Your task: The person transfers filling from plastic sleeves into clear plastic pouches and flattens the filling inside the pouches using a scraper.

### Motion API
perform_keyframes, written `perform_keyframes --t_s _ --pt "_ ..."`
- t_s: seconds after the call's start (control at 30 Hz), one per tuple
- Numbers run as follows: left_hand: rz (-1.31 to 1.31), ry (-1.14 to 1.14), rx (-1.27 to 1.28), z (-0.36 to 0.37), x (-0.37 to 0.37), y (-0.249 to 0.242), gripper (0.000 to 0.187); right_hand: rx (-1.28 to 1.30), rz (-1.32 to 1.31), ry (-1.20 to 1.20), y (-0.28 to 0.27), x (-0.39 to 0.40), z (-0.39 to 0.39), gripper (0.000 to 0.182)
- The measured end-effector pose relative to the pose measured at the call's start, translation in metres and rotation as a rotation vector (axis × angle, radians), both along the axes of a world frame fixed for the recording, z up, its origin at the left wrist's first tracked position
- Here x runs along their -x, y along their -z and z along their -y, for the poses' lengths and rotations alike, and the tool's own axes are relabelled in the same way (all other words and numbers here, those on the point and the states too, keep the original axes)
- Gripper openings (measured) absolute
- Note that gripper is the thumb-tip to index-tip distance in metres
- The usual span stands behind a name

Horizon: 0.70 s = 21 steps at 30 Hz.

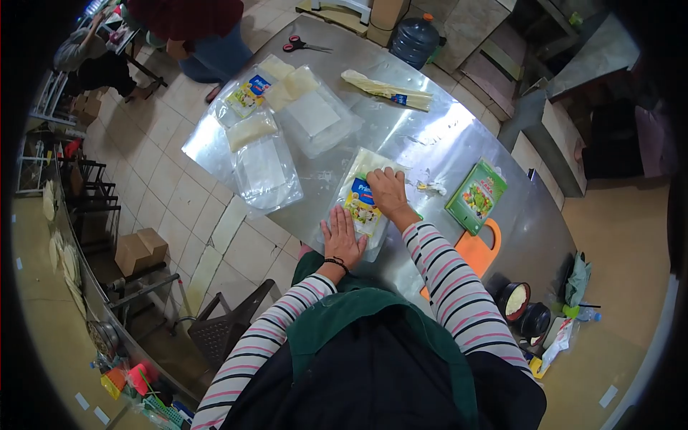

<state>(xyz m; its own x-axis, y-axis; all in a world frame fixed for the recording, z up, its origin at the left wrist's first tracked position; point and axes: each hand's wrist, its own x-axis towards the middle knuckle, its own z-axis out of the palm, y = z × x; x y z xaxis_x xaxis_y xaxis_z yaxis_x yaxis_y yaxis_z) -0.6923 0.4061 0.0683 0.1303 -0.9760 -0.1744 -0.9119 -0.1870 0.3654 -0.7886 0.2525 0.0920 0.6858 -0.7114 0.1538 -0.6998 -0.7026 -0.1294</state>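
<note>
A plastic package (362, 208) with a blue and yellow label lies on the metal table (401, 161) in front of me. My left hand (343, 240) rests flat on its lower left part, fingers spread. On its upper right part presses my right hand (389, 192), its fingers bent; whether they grip anything is hidden. Right of the package are crumpled white scraps (432, 188) and a green box (476, 195) with a food picture. More clear packages (266, 168) with pale contents lie at the table's left side.
Scissors (306, 46) and a folded yellowish wrapper (387, 92) lie farther back. An orange board (481, 247) and dark bowls (514, 299) are at the right. Beyond the table stand a water jug (416, 40) and another person (208, 43). A brown chair (226, 326) is at lower left.
</note>
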Motion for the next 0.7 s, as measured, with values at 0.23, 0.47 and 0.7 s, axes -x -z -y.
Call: perform_keyframes --t_s 0.23,0.47,0.7 --pt "-0.029 -0.006 0.042 -0.002 0.0 0.006 0.074 -0.066 0.017 -0.175 0.008 -0.025 -0.037 0.009" --pt "0.012 -0.004 0.07 -0.002 0.001 0.007 0.075 0.059 0.025 -0.139 0.002 -0.038 0.012 0.006" --pt "-0.036 -0.015 0.093 -0.003 0.001 0.009 0.076 0.029 0.075 -0.229 0.004 -0.014 -0.054 0.008"
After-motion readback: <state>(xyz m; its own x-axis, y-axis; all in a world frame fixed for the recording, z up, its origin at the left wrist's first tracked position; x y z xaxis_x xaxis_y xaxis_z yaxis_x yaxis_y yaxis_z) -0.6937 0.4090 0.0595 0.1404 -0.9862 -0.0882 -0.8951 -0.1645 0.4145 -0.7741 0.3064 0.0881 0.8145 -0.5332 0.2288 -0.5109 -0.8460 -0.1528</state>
